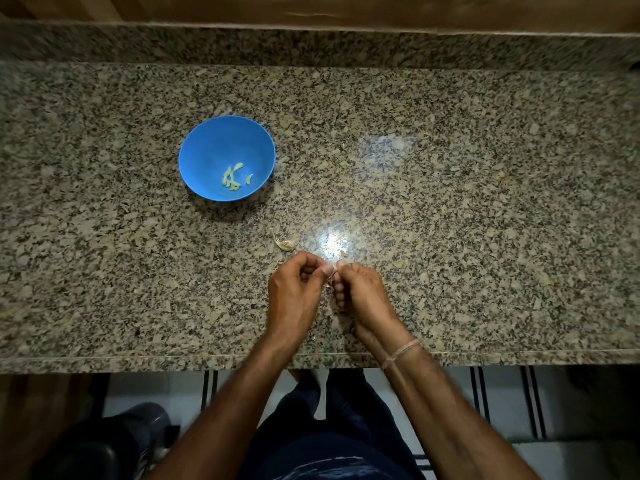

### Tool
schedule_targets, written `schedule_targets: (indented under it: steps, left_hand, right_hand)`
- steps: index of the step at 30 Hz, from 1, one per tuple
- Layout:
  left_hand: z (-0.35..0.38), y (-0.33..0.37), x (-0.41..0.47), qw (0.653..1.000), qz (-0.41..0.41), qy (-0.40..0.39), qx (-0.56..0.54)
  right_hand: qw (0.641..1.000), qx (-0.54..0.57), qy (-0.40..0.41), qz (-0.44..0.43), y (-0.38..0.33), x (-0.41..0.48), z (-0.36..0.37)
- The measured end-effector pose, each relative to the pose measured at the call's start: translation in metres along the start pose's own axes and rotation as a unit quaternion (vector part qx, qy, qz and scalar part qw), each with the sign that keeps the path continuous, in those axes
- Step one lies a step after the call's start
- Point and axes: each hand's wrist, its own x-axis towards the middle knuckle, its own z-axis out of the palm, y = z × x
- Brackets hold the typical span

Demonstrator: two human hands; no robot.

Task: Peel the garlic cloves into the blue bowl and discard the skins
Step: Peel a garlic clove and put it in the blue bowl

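A blue bowl sits on the granite counter at centre left, with several pale peeled garlic cloves at its bottom. My left hand and my right hand meet near the counter's front edge, fingers curled. Both pinch a small garlic clove between their fingertips; the clove is mostly hidden by the fingers. A bit of garlic skin and stem lies on the counter just beyond my left hand, between the hands and the bowl.
A raised granite ledge runs along the back of the counter under wood panelling. Bright light glare shines on the stone just beyond my hands. Below the front edge are my legs and a tiled floor.
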Motion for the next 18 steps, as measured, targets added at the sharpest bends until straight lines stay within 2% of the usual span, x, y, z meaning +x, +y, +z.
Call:
schedule_targets:
  steps: [5,7,9,10,11,12,14,16,18]
  left_hand:
    - [0.001,-0.002,-0.002,1.000,0.012,-0.005,-0.025]
    - [-0.001,-0.005,0.002,0.999,-0.005,-0.017,-0.037]
    - [-0.002,-0.006,0.003,0.996,-0.039,-0.034,-0.070]
    - [-0.002,-0.006,0.004,0.994,-0.056,-0.043,-0.088]
    - [-0.002,-0.005,0.004,0.991,-0.069,-0.052,-0.101]
    - [-0.001,-0.004,0.004,0.989,-0.079,-0.064,-0.112]
    - [-0.002,-0.003,0.004,0.990,-0.061,-0.086,-0.090]
    - [-0.005,-0.005,0.006,0.992,-0.034,-0.111,-0.054]
    - [-0.006,-0.005,0.010,0.974,-0.100,-0.150,-0.135]
  right_hand:
    - [1.000,-0.007,-0.003,0.007,-0.003,-0.006,0.000]
    - [0.987,-0.117,0.028,-0.102,0.002,-0.005,-0.001]
    - [0.925,-0.274,0.070,-0.253,0.006,-0.002,-0.004]
    - [0.899,-0.313,0.076,-0.297,0.008,0.000,-0.005]
    - [0.894,-0.320,0.071,-0.306,0.008,0.001,-0.006]
    - [0.908,-0.301,0.064,-0.283,0.008,0.001,-0.006]
    - [0.968,-0.186,0.033,-0.163,0.005,0.002,-0.008]
    - [0.994,-0.085,0.005,-0.072,0.004,0.000,-0.011]
    - [0.981,-0.143,0.019,-0.129,0.004,-0.002,-0.010]
